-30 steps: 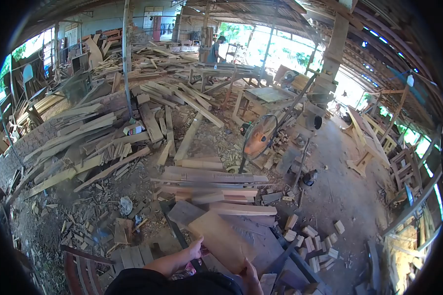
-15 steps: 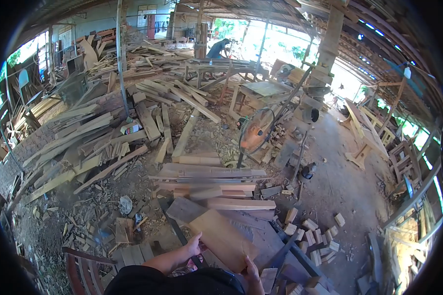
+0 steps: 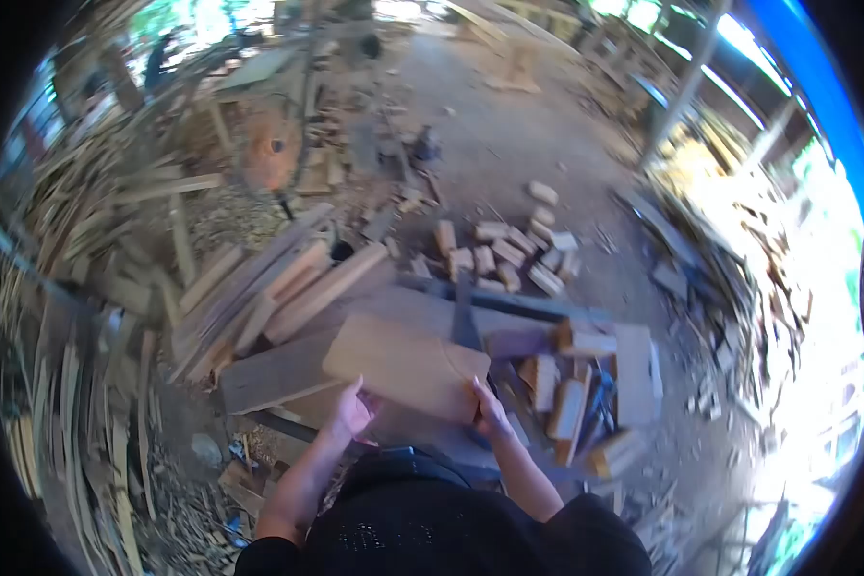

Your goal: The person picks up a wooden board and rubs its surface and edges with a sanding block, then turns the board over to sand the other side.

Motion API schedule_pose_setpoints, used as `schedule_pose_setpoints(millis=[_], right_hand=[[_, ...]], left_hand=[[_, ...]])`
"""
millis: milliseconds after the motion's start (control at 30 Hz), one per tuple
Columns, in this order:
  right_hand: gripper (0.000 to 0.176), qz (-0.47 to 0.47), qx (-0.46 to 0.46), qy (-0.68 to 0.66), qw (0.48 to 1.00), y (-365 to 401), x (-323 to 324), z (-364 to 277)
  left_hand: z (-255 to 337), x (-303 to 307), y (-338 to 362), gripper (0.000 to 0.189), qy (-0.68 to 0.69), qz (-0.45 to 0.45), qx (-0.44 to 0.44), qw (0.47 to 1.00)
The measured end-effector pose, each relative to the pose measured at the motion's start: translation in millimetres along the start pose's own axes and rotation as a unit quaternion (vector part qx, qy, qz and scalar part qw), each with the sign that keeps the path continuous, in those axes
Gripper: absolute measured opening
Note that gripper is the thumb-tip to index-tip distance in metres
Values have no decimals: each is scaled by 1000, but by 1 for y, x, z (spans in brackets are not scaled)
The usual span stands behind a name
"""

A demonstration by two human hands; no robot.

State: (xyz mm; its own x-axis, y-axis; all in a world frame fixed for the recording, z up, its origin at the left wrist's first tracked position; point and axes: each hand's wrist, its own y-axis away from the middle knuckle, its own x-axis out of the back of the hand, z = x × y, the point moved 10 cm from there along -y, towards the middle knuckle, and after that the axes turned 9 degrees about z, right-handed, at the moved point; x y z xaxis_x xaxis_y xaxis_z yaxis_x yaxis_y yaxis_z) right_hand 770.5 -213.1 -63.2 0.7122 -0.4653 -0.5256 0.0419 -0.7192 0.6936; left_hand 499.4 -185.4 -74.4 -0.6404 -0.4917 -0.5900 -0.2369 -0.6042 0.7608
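A flat light-brown wooden board (image 3: pixel 408 368) is in front of my body, above the work table. My left hand (image 3: pixel 357 411) is closed on its near edge towards the left, thumb up and the other fingers partly hidden. The board's right end is gripped by my right hand (image 3: pixel 491 411), thumb on top. Behind the board's left end lies a darker grey plank (image 3: pixel 276 372). A dark saw-like blade (image 3: pixel 465 312) lies just beyond the board on the table.
Long planks (image 3: pixel 298 283) are stacked at the table's far left. Small wood blocks (image 3: pixel 518 252) lie on the ground beyond it. More cut blocks (image 3: pixel 568 408) are at the right. An orange fan (image 3: pixel 275 149) stands farther back, and offcuts cover the ground at left.
The view has swung to the right and down, with some blur. The board is still in both hands and now lies more crosswise in front of me.
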Motion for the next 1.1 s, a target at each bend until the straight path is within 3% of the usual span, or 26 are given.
schedule_pose_setpoints(millis=[233,300,500,567,700,800,833,867,900,967,1033,1100], right_hand=[[52,64,109,-126,984,69,72,-44],[51,82,161,-191,965,80,97,-56],[47,160,261,-281,910,111,181,-92],[47,173,291,-284,897,119,203,-102],[47,239,296,-312,871,123,244,-98],[44,355,206,-98,907,127,264,-87],[44,360,204,-105,904,136,272,-87],[39,407,177,90,892,163,261,-106],[41,437,141,281,843,179,257,-121],[45,512,240,308,765,191,293,-137],[40,497,304,241,776,204,315,-174],[37,532,360,141,753,208,360,-217]], left_hand=[[-104,-149,22,30,-239,-91,59,965],[-145,-194,33,44,-309,-181,89,929],[-227,-209,14,52,-465,-175,144,856],[-243,-204,10,42,-477,-173,171,845],[-259,-187,0,41,-504,-148,191,829],[-261,-174,-7,41,-510,-125,199,828],[-259,-170,-10,41,-509,-111,198,830],[-259,-164,-14,41,-507,-106,205,831],[-259,-161,-17,41,-511,-109,209,826],[-260,-153,-22,49,-499,-97,216,834],[-261,-152,-21,48,-497,-96,220,834],[-258,-152,-18,47,-493,-88,223,836]])
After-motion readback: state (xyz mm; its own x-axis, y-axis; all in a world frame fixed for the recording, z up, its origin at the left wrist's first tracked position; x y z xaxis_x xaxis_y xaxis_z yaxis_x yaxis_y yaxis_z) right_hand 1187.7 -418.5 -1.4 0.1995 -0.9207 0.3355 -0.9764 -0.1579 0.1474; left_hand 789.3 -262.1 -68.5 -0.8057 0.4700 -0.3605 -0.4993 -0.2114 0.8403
